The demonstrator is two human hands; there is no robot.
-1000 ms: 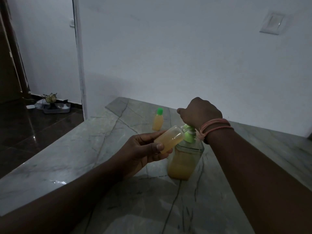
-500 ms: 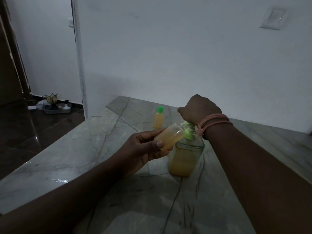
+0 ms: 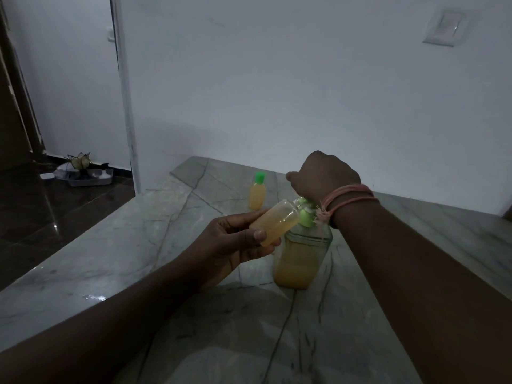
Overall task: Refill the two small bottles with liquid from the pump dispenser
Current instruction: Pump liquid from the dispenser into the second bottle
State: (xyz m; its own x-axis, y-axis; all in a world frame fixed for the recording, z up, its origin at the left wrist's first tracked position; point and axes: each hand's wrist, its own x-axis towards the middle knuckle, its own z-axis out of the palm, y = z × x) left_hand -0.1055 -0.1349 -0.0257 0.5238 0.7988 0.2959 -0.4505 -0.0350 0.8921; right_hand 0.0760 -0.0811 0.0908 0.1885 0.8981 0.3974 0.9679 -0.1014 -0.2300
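My left hand (image 3: 235,245) grips a small uncapped bottle (image 3: 277,221) of yellowish liquid, tilted with its mouth at the green nozzle of the pump dispenser (image 3: 299,261). The dispenser is a clear bottle about half full of the same liquid and stands on the marble table (image 3: 138,245). My right hand (image 3: 324,178), with pink bands on its wrist, is curled over the pump head from above and hides most of it. A second small bottle (image 3: 257,195) with a green cap stands upright farther back, apart from both hands.
A white wall runs behind the table, with a switch plate (image 3: 446,27) high on the right. To the left the table edge drops to a dark tiled floor, where a tray of small items (image 3: 86,173) sits by a doorway.
Both hands keep their hold and their places at the dispenser. Only the view has shifted slightly.
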